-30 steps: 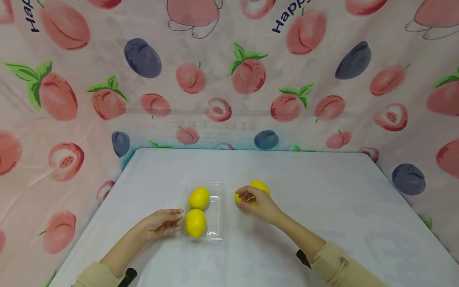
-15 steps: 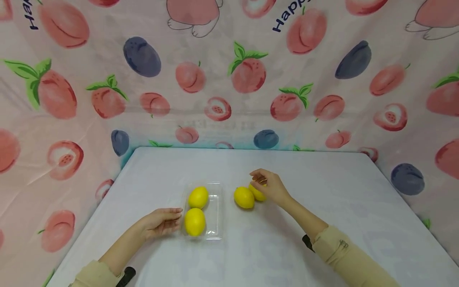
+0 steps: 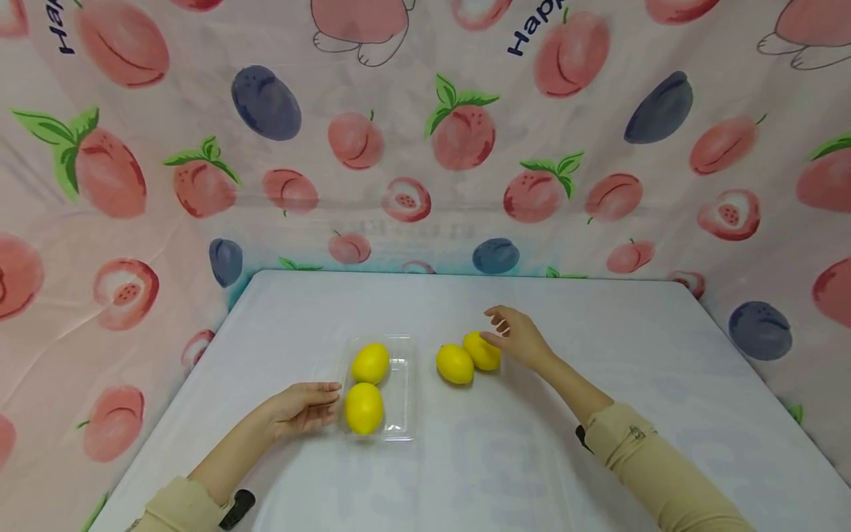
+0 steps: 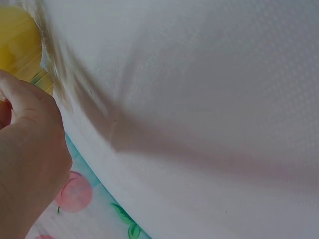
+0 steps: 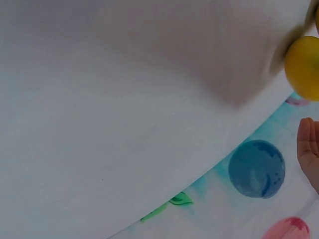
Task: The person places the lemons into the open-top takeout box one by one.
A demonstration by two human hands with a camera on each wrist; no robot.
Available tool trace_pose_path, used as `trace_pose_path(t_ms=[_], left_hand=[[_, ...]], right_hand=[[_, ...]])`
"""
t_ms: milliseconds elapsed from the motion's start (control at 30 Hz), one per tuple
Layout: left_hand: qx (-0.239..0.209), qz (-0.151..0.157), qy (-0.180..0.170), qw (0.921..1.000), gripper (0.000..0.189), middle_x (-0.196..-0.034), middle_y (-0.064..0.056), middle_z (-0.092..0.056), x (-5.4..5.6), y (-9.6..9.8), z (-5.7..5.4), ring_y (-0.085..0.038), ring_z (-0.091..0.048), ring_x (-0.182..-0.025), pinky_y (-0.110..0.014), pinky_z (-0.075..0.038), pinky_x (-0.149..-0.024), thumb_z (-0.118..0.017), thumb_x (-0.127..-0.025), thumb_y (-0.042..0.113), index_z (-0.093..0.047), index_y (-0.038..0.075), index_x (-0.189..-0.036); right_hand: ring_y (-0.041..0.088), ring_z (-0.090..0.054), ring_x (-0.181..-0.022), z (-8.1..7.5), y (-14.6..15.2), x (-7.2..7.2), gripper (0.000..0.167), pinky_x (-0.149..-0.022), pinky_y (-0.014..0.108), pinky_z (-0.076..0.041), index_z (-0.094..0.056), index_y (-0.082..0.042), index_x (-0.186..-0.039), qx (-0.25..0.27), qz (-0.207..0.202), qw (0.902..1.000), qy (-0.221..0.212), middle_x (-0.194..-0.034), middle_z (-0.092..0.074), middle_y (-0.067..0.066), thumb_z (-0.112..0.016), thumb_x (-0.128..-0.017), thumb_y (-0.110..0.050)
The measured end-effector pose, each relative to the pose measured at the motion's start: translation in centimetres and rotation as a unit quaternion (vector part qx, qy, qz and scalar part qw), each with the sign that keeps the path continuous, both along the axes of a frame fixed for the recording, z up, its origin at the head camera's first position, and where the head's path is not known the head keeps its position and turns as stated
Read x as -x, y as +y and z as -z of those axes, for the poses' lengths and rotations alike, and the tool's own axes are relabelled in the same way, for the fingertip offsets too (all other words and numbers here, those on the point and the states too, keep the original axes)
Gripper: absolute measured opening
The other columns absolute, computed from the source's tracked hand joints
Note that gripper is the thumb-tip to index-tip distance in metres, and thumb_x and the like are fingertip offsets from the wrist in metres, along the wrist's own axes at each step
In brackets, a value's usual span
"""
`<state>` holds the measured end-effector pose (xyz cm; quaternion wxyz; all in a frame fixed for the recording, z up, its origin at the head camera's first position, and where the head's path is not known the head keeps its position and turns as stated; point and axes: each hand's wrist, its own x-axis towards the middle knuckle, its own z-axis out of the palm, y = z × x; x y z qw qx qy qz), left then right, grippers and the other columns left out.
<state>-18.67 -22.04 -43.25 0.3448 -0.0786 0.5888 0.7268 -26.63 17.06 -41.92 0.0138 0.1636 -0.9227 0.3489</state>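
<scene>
A clear plastic tray (image 3: 399,399) holds two yellow lemons, a far lemon (image 3: 370,363) and a near lemon (image 3: 363,408), along its left side. My left hand (image 3: 299,410) is at the tray's left edge, fingers extended with fingertips right at the rim. To the right of the tray, two more lemons lie side by side on the table: a left one (image 3: 455,364) and a right one (image 3: 481,352). My right hand (image 3: 521,338) hovers at the right one, fingers loosely bent and thumb overlapping it, holding nothing. The right wrist view shows a lemon (image 5: 304,67) beside that hand.
The white table (image 3: 565,443) ends at a fruit-printed cloth (image 3: 412,111) hanging behind and at the left and right. A dark strap (image 3: 237,510) is on the left wrist.
My right hand has moved from over the left loose lemon to the right, past the other one, uncovering both. The left hand stays at the tray.
</scene>
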Motion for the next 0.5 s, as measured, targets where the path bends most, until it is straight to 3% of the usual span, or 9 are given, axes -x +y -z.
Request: trace_pose_path(t_ms=[300, 500], left_hand=[[0.000, 0.001, 0.001, 1.0000, 0.012, -0.079, 0.004, -0.065, 0.0, 0.0, 0.0, -0.006, -0.065, -0.071, -0.020, -0.058, -0.073, -0.050, -0.096, 0.005, -0.060, 0.010, -0.100], [-0.002, 0.004, 0.000, 1.0000, 0.012, -0.079, 0.003, -0.065, 0.0, 0.0, 0.1, -0.006, -0.065, -0.071, -0.021, -0.058, -0.073, -0.050, -0.096, 0.004, -0.059, 0.010, -0.101]], right_hand=[[0.036, -0.056, -0.099, 0.7, 0.7, 0.8, 0.055, -0.088, 0.048, -0.052, -0.046, 0.003, -0.132, -0.034, -0.036, 0.9957, -0.078, -0.118, -0.053, 0.028, -0.066, -0.088, -0.025], [0.035, -0.057, -0.099, 0.7, 1.1, 1.3, 0.055, -0.087, 0.045, -0.054, -0.045, 0.001, -0.133, -0.040, -0.068, 0.9896, -0.120, -0.121, -0.052, 0.028, -0.065, -0.089, -0.027]])
